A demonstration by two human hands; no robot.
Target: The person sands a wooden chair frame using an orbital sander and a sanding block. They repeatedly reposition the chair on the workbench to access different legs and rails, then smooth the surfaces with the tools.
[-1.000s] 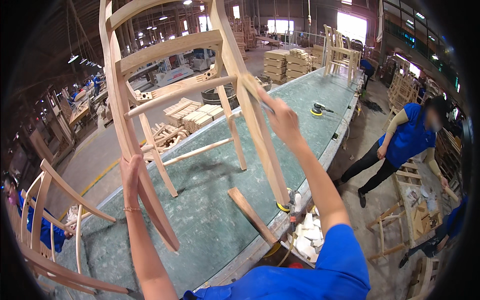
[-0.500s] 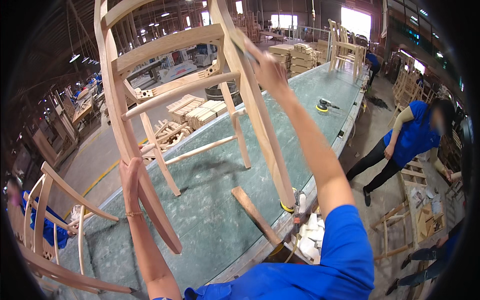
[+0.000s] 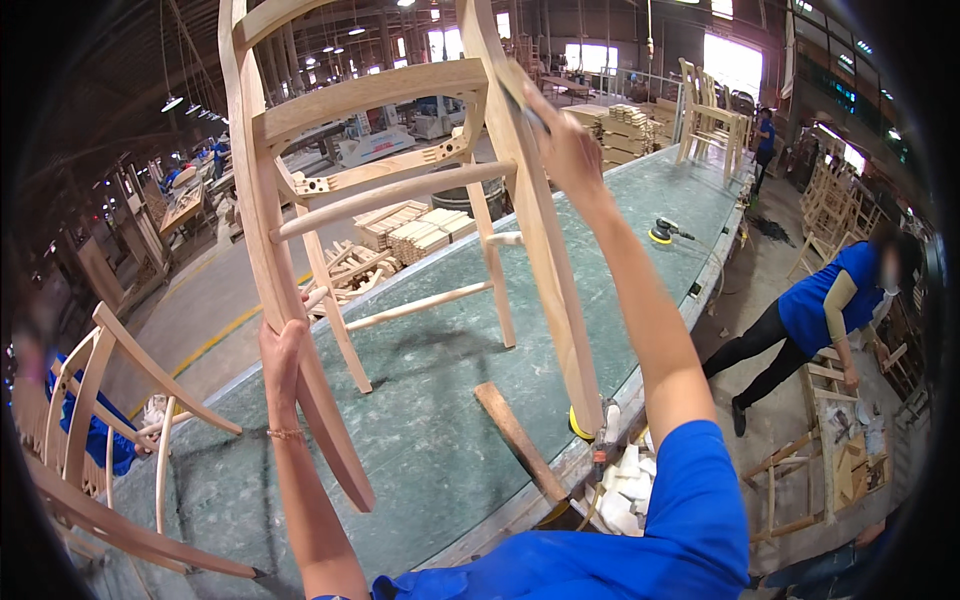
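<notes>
**Two hands on an unfinished wooden chair frame standing on a long table**

The left hand [image 3: 283,345] lies with fingers loosely curled against the near curved leg of the chair frame [image 3: 400,190], touching the bare wood low on that leg. The right hand [image 3: 562,140] is raised high and closed around a small flat piece pressed to the upper part of the far leg; what the piece is cannot be told. The chair frame stands tilted near the middle of the green-topped table [image 3: 440,440], close to its near edge.

On the table, a loose wooden slat [image 3: 518,440] lies just beside the frame's right leg, at the near edge. A yellow sander [image 3: 664,232] rests well apart toward the far end, and a second chair [image 3: 712,115] stands at the far corner. Another chair frame [image 3: 110,430] juts over the table's left end. Beyond the far long edge, stacks of cut wooden parts [image 3: 415,228] lie on the floor.

To the right of the table, a person in a blue shirt [image 3: 835,305] bends over a low wooden frame. White rags [image 3: 628,485] sit below the near edge.
</notes>
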